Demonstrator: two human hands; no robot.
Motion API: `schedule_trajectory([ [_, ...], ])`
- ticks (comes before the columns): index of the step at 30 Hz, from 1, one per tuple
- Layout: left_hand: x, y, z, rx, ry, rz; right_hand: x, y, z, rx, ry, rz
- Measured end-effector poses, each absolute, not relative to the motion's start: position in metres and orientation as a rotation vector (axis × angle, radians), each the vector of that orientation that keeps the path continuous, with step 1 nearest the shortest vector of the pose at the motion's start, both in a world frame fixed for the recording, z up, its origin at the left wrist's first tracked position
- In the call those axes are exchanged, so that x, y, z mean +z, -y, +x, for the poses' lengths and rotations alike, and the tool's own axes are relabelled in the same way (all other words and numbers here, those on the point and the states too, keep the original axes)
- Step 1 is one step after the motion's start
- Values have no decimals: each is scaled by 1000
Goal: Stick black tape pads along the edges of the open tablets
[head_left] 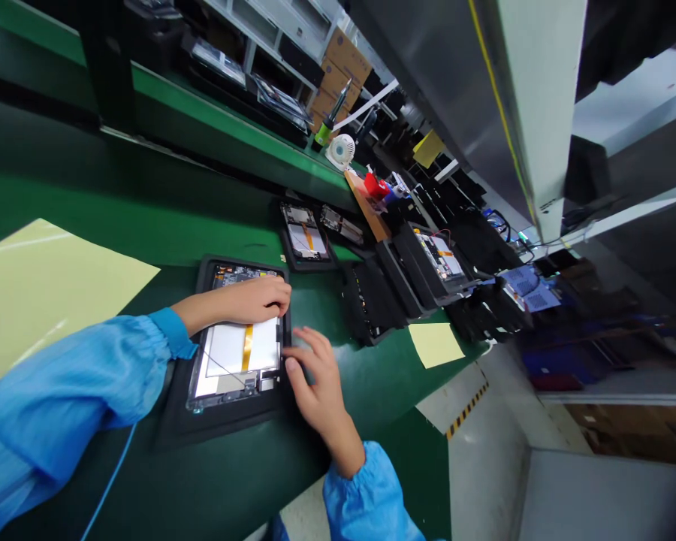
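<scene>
An opened tablet point(219, 353) lies in a black foam tray point(225, 423) on the green work surface. Its white battery, an orange ribbon strip point(247, 349) and a thin dark wire are exposed. My left hand point(253, 298) reaches across the tablet's upper part, fingers curled down at the right edge; whatever they pinch is hidden under them. Beside the tray's right edge is my right hand point(317, 379), fingers apart, with the fingertips at the rim. Whether they touch it I cannot tell.
More opened tablets point(306, 237) in trays lie farther back, and stacked black trays point(397, 278) stand to the right. Yellow sheets point(435, 344) lie right and left. A small white fan point(341, 151) sits on the ledge. A blue cord point(110, 481) hangs by my left sleeve.
</scene>
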State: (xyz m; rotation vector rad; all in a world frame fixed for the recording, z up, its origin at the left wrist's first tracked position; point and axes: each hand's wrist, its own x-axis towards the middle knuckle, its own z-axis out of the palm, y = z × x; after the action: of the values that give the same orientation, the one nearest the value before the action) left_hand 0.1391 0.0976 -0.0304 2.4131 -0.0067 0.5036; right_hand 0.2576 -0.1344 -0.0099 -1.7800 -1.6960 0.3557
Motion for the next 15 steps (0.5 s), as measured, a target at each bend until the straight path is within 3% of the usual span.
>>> schedule_trajectory([
  [7, -22, -93, 133, 871, -314, 2387, -31, 113, 245, 530, 1169, -1896],
  [12, -15, -112, 95, 1390, -964, 2008, -35, 98, 223, 1102, 584, -1499],
  [15, -18, -129, 64, 1529, -1199, 1661, -28, 67, 217, 1136, 364, -1338],
])
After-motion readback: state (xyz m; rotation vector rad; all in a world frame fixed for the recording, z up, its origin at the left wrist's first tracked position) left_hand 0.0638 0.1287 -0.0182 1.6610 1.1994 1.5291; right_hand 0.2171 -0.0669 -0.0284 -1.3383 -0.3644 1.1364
